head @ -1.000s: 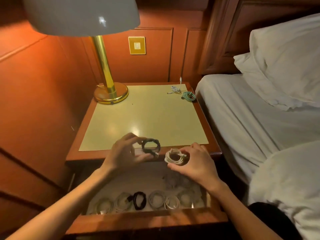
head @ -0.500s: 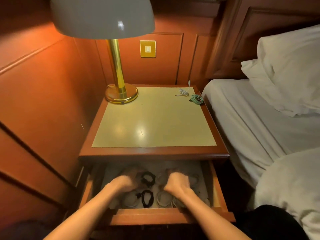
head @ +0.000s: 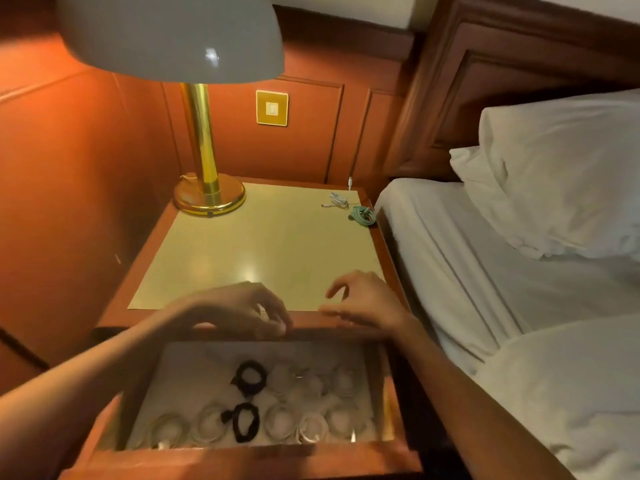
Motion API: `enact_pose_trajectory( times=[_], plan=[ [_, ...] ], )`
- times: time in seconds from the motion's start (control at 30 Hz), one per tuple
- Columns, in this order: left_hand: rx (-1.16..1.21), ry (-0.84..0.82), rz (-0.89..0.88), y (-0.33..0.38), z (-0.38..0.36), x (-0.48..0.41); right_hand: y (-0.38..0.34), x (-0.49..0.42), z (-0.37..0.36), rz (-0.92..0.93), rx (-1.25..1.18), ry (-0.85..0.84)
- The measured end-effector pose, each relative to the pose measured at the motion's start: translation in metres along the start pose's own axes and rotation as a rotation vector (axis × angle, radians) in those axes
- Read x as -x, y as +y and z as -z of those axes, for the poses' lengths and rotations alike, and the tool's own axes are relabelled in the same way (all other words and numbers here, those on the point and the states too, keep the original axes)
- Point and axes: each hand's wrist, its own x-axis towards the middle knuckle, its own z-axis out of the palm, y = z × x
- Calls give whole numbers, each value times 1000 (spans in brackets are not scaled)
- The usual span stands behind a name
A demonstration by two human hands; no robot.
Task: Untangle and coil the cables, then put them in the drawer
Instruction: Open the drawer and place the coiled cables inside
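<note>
The nightstand drawer [head: 239, 459] stands pulled out below me, holding several coiled cables in two rows. Two are black coils [head: 250, 375] [head: 244, 420]; the others are white coils [head: 313, 429]. My left hand [head: 242, 311] and my right hand [head: 363, 301] hover above the nightstand's front edge, both empty with fingers loosely apart. At the far right corner of the nightstand top lie a loose white cable [head: 337, 200] and a green cable [head: 362, 215] bundled beside it.
A brass lamp [head: 209, 195] with a white shade stands on the back left of the nightstand top [head: 256, 251]. A bed with white sheets [head: 485, 258] and pillows lies close on the right. Wood panelling closes off the left and back.
My hands set the black and white coils in the drawer's back row, let go, and rose out of the drawer to the nightstand's front edge.
</note>
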Motion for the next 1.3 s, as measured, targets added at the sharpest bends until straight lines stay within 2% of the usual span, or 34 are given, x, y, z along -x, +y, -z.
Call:
enact_pose_trajectory(
  times=[0.13,0.2,0.3,0.47,0.6,0.73,0.9,1.03,1.17,1.3],
  plan=[
    [4,504,84,-9,51,-80,34,-83,43,-123,-47,309],
    [-34,646,147,-16,73,-122,50,-122,52,-156,-63,364],
    [-90,744,186,-30,97,-183,73,-173,54,-214,-49,350],
    [-123,771,171,-33,128,-258,101,-232,49,-229,-68,255],
    [-360,789,114,-20,137,-298,118,-258,47,-219,-43,162],
    [-632,784,54,-17,140,-318,133,-270,47,-171,-18,264],
    [-769,796,64,-19,142,-318,131,-262,51,-145,-47,309],
    [-711,812,-14,-19,143,-272,117,-225,54,-100,-126,347],
    [-717,807,-95,-26,126,-170,84,-153,37,-9,-207,366],
    [-671,760,-136,-41,74,-46,30,-66,-1,92,-196,257]
  ],
)
